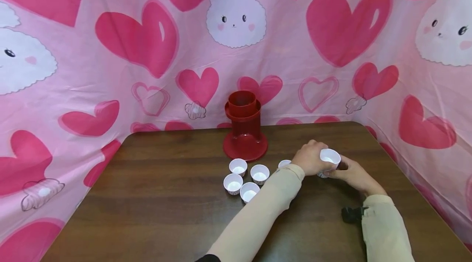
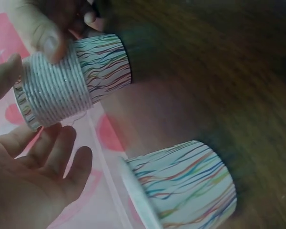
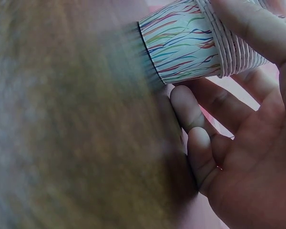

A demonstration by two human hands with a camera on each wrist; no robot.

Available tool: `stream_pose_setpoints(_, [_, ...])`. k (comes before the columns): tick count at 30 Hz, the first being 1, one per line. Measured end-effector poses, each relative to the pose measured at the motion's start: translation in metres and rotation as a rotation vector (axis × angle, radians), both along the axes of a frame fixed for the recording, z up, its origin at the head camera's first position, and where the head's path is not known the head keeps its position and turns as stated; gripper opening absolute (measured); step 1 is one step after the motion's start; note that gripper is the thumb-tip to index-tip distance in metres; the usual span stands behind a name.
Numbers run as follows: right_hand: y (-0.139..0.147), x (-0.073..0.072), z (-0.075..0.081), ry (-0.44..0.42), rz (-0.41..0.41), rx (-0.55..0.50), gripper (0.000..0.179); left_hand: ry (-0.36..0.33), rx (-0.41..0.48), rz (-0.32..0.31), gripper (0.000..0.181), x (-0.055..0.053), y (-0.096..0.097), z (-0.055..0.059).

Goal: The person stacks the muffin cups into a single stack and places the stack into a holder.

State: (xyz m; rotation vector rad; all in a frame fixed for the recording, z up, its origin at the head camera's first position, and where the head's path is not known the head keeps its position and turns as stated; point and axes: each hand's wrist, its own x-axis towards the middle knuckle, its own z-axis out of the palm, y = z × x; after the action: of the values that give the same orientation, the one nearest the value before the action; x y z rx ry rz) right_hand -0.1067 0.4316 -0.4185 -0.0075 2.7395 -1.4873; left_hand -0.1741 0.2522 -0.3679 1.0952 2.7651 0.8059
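Observation:
A nested stack of white paper cups (image 1: 330, 156) with colored wavy streaks stands upright toward the table's right side, between both hands. My left hand (image 1: 311, 158) pinches its upper rim, thumb on one side and fingers on the other, as the left wrist view shows. Lower down, my right hand (image 1: 354, 174) grips the stack's side between thumb and fingers; its last fingers curl beside the bottom cup. In the left wrist view a single paper cup (image 2: 186, 186) stands close to the left hand.
Several more paper cups (image 1: 259, 174) stand mouth up at the middle of the wooden table (image 1: 155, 196), partly behind the left sleeve. Behind them is a red round stand (image 1: 245, 147) with a flared base. A pink heart-printed cloth (image 1: 199, 48) hangs around the table.

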Motion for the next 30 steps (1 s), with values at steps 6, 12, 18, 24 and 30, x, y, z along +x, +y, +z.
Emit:
stream_pose_setpoints(6, [-0.001,-0.001,0.0,0.011,0.016,-0.002,0.066,0.039,-0.092,0.06,0.061,0.004,0.001,-0.005])
stream_pose_setpoints(12, [-0.001,0.001,0.0,-0.008,0.02,0.014,0.069,0.166,-0.287,0.067,0.07,0.015,-0.003,-0.004])
stream_pose_setpoints(18, [-0.001,0.0,-0.001,-0.02,0.028,0.007,0.073,0.191,-0.351,0.074,0.06,0.028,-0.02,0.007])
stream_pose_setpoints(24, [-0.003,-0.001,-0.001,-0.024,0.019,0.013,0.071,-0.021,-0.242,-0.129,0.033,0.03,-0.058,0.03])
stream_pose_setpoints(30, [-0.003,0.0,0.002,-0.052,-0.007,0.013,0.075,-0.071,-0.143,-0.149,0.036,0.031,-0.105,0.04])
